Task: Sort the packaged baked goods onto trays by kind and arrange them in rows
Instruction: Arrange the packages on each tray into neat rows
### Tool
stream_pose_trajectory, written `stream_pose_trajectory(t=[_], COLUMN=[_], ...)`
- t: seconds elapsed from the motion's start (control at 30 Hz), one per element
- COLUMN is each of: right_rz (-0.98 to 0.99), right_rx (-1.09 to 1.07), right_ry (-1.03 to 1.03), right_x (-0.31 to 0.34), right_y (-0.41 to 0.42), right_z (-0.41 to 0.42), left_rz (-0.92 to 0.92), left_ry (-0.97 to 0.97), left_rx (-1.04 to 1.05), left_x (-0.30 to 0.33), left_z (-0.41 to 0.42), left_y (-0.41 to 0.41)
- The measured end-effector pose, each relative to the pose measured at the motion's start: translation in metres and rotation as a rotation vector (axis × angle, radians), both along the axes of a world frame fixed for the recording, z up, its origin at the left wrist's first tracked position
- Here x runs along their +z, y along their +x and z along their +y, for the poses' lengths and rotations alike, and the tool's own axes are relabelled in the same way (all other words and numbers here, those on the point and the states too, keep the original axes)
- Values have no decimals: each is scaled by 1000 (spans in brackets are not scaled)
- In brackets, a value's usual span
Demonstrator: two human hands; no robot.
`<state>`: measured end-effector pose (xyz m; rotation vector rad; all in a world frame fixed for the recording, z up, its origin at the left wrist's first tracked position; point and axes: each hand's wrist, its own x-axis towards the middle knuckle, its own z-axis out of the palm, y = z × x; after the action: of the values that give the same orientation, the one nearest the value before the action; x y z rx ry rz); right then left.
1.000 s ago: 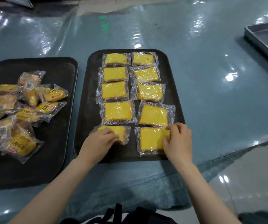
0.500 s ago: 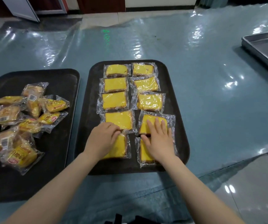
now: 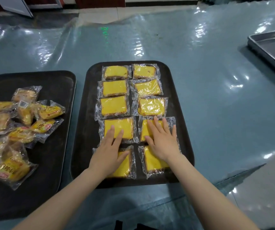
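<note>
Head view. A dark centre tray point(image 3: 181, 113), its long axis running away from the person, lies on a glossy blue-green surface point(image 3: 216, 97) and holds ten wrapped yellow cake slices point(image 3: 114, 88) laid flat in two columns of five rows. Each slice lies with its long axis across the tray, its yellow face up and a brown crust edge toward the person; the second slice down the right column is skewed slightly, the others sit roughly square to the tray. The left hand point(image 3: 107, 152) lies palm down, fingers spread and flat, over the nearest slice of the left column, with fingertips reaching onto the slice above; it grips nothing. The right hand point(image 3: 164, 141) lies likewise flat and spread across the two nearest slices of the right column, holding nothing. A second dark tray point(image 3: 62, 83) just beside the first, on the left, carries a loose heap of bread packets point(image 3: 48, 111) in clear wrappers with yellow and red labels, pointing in mixed directions and overlapping one another. A metal tray point(image 3: 266, 52) lies well apart at the far right edge; its contents cannot be seen.
</note>
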<state>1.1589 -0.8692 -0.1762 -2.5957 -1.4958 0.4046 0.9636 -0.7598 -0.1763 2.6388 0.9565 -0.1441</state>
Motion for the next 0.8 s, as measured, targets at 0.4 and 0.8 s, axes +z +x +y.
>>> stream_pose_trajectory(t=[0.4, 0.8], right_rz=[-38, 43], right_rx=[89, -63], right_ry=[-26, 11], right_x=[-9, 5], right_y=[-7, 27], right_z=[1, 61], left_rz=[140, 67], left_ry=[62, 106], left_rx=[-25, 57], left_x=[-14, -10], left_z=[3, 50], left_y=[18, 59])
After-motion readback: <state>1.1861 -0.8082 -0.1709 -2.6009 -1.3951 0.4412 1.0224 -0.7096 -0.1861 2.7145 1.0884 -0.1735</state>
